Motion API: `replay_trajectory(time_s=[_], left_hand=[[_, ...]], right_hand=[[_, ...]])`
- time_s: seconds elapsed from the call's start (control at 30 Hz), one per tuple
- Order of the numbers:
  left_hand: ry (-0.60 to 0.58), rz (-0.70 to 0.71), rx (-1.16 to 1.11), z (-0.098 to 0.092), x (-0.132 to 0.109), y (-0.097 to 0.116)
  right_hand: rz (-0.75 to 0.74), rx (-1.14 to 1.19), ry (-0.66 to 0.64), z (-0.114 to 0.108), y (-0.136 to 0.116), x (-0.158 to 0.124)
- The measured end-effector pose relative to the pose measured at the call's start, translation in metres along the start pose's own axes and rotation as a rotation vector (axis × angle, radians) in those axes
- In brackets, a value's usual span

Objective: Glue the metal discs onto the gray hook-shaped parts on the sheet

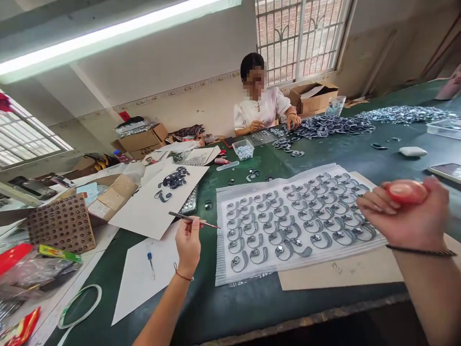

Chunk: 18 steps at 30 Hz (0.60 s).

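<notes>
left hand [188, 244], lower centre of the frame: fingers closed round a thin brush [193, 220], tip pointed right toward the white sheet [326, 250]. right hand [406, 211], right edge: fingers curled shut around a small red container [406, 191], raised over the sheet's right end. sheet is laid on the green table [324, 149], centre frame, covered in rows of grey curved pieces [288, 226]. a co-worker [259, 108] is seated at upper centre, hands among a dark pile of pieces [327, 126].

co-worker [257, 108] seated opposite | cardboard box [312, 97] | blue screwdriver [150, 260], probably | white case [412, 151]
</notes>
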<state>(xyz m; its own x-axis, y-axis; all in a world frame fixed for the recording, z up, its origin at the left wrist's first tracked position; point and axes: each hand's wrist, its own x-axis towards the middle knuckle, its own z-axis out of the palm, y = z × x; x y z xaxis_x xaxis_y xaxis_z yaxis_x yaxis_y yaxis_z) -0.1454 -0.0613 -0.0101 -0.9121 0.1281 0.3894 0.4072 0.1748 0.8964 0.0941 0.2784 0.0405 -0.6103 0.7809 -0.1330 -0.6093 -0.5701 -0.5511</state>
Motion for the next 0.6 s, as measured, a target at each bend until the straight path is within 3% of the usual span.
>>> replay_trajectory(time_s=[0.07,0.17,0.33,0.47,0.6], left_hand=[[-0.053,0.010,0.031,0.003,-0.009,-0.007],[-0.092,0.009,0.062,0.001,-0.020,-0.013],[-0.037,0.030,0.073,-0.008,-0.028,-0.009],[-0.091,0.059,0.073,-0.009,-0.025,-0.001],[-0.141,0.094,0.076,-0.005,-0.020,-0.002]], right_hand=[[0.015,-0.007,-0.026,0.006,0.016,-0.002],[0.178,-0.061,-0.123,0.018,0.047,-0.005],[0.260,-0.101,-0.189,0.038,0.096,0.003],[0.263,-0.139,-0.187,0.049,0.109,0.018],[0.161,-0.196,-0.194,0.061,0.104,0.033]])
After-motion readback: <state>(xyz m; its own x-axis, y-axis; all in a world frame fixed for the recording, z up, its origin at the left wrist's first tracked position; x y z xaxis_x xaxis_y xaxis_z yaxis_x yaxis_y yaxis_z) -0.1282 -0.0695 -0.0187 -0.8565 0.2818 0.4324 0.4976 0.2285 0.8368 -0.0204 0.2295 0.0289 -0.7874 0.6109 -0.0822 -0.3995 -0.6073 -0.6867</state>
